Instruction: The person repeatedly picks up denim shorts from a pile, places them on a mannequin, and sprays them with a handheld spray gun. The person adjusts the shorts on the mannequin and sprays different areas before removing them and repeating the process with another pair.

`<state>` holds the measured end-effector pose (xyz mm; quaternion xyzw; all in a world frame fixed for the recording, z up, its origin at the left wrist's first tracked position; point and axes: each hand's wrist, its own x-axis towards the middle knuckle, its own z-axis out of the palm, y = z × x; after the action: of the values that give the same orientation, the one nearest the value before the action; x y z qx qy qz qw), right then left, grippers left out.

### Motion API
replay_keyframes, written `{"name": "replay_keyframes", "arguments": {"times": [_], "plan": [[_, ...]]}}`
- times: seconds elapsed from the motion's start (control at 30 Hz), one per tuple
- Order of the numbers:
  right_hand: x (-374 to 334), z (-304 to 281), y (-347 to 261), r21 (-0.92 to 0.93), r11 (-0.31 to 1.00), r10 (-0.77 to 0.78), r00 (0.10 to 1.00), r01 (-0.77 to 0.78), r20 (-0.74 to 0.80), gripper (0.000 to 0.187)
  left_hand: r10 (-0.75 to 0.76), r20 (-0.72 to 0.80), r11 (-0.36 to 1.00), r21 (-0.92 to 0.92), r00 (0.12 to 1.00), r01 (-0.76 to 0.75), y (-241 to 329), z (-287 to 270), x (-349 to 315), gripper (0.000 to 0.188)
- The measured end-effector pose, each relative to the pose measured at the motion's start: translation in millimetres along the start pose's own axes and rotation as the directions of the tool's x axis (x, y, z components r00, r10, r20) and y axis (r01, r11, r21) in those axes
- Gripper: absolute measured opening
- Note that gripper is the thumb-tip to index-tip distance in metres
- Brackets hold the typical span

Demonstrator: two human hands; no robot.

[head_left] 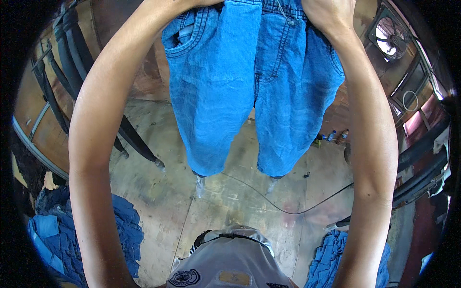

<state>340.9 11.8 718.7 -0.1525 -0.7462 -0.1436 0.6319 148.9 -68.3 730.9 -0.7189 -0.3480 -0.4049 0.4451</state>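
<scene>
Fingers (212, 2) mostly hidden, L hand (185, 3) & R hand (330, 13) raised at jeans (211, 91).

- A garment workshop, it seems.
- Piles of blue denim (127, 225) lie on both sides.
- Dark, pale-tipped tubes (139, 144) slant at left; similar ends (200, 185) poke from blue trousers (206, 101).
- A fan (390, 39) sits in a worn wall (391, 72).
- A cable (297, 212) crosses the stained floor (158, 206).

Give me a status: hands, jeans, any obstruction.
Left hand and right hand at waist of blue jeans, grip hidden. Jeans hanging legs down. Thin dark cable on floor; nothing visibly blocking.
</scene>
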Motion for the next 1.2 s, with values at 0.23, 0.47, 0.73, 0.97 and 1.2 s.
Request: {"name": "replay_keyframes", "arguments": {"times": [0.23,0.47,0.73,0.97,1.2], "plan": [[-7,-9,0,-0.033,0.993,-0.103,0.980,0.110,0.169,0.041,0.055,0.009,0.986,0.157,0.998,-0.056,4,1,4,0.038],[-13,-15,-4,-0.129,0.976,-0.169,0.984,0.176,0.059,0.052,-0.053,0.091,0.995,0.092,0.995,0.044,14,-12,2,0.041],[-11,-3,27,-0.053,0.997,-0.048,0.982,0.059,0.184,0.065,-0.026,0.052,0.996,0.083,0.998,0.021,-11,-19,-1,0.044],[-13,2,29,-0.061,0.995,-0.068,0.983,0.080,0.173,0.061,-0.054,-0.037,0.997,0.049,0.998,0.056,-25,-6,2,0.041],[-13,-2,25,0.029,0.999,-0.031,0.990,0.027,0.140,0.057,-0.140,-0.030,0.990,0.000,0.990,0.140,-21,-9,1,0.040]]}}
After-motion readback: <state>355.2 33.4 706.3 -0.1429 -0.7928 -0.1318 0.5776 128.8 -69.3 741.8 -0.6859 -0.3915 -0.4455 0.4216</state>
